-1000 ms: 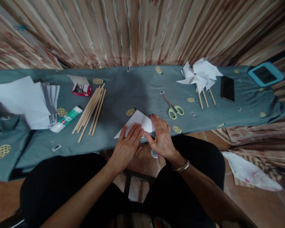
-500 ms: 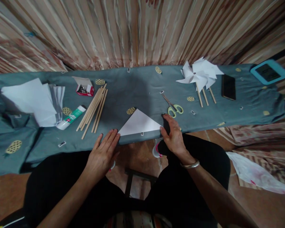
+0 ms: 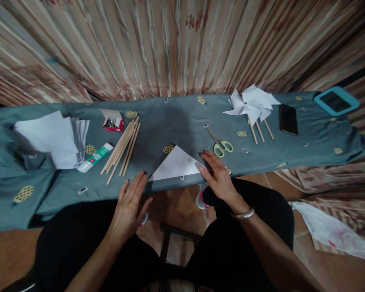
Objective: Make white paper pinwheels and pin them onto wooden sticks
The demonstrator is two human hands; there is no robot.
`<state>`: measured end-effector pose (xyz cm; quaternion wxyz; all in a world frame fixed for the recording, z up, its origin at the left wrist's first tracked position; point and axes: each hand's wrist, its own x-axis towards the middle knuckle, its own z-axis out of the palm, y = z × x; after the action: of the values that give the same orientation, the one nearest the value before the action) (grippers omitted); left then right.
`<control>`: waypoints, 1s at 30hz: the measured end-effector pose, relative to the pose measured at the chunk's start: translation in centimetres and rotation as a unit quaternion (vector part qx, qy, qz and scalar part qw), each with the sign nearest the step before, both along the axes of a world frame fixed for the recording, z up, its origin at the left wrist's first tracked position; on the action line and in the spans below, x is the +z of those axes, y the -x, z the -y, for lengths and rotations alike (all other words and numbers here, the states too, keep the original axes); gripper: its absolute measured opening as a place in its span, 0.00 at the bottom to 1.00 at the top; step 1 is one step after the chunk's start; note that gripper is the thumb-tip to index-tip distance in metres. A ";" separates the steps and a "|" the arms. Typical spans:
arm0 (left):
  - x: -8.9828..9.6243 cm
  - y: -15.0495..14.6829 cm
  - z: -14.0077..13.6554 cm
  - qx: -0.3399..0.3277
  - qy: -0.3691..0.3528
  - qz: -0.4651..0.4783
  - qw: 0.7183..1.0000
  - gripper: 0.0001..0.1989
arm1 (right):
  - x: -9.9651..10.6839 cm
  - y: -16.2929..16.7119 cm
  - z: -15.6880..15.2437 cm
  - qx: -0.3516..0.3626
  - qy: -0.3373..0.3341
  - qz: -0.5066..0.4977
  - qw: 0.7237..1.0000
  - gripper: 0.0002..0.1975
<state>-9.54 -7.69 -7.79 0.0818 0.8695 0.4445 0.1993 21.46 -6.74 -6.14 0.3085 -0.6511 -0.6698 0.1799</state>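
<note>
1. The left hand (image 3: 129, 207) is open and holds nothing, fingers stretched forward; its fingertips are just beside the left corner of the paper triangle.
2. The right hand (image 3: 219, 178) is open too, thumb spread from the fingers. The thumb tip lies at the triangle's right corner; whether it presses down, I cannot tell. A silvery bangle (image 3: 245, 213) circles that wrist.
3. The white paper triangle (image 3: 176, 164) lies flat between the hands, near the table's front edge, its long side toward the person and its peak pointing away.
4. Just beyond the right hand are scissors (image 3: 219, 142) with yellow-green handles, the blades pointing away to the left.
5. Left of the triangle, a loose bundle of wooden sticks (image 3: 121, 150) lies slanted. Beside it is a green and white tube (image 3: 95, 157) with a dark cap.
6. Behind the tube, a small red and white box (image 3: 113, 129) stands with its lid up, small metal pieces inside.
7. Farther left, white paper sheets (image 3: 53, 138) overlap in a pile.
8. To the right, white paper pinwheels (image 3: 251, 103) on sticks lie bunched together, then a dark phone (image 3: 288, 119), then a blue-framed display (image 3: 336, 101).
9. Everything rests on a grey-green cloth (image 3: 176, 121) with yellow pineapple prints; a pleated curtain (image 3: 158, 48) hangs behind.
</note>
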 end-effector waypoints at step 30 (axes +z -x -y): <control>5.9 -6.1 -7.1 0.109 0.522 0.363 0.764 0.15 | 4.7 1.4 -1.1 0.005 -0.085 -0.177 0.981 0.04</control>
<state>-3.47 -0.62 -1.90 0.6558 0.5010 0.5089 0.2449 20.06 -5.62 -1.42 0.4754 -0.5767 -0.6210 0.2362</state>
